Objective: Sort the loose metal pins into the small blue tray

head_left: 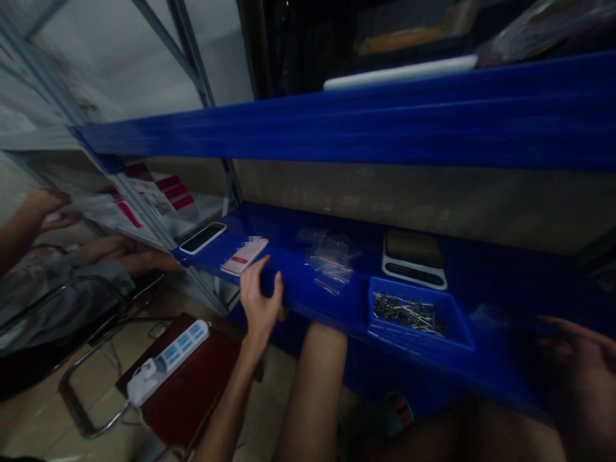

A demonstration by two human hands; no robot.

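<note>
My left hand (260, 298) hovers at the front edge of the blue shelf (289, 269), thumb and fingers apart, holding nothing. Its fingertips are close to a phone with a lit pink screen (245, 255); whether they touch it I cannot tell. A second phone with a dark screen (203, 239) lies farther left. At the far right, my right hand (577, 350) is dark and blurred, with a finger stretched out and nothing visible in it. Between the hands are small clear plastic bags (332, 260), a blue tray (418, 340) of metal screws or pins (409, 313) and a small scale (414, 256).
A blue beam (337, 131) runs across above the shelf. At left, a red-brown stool (192, 385) carries a white power strip (185, 346). Another person's hand (48, 202) and legs show at the left edge. My knee (325, 346) is under the shelf edge.
</note>
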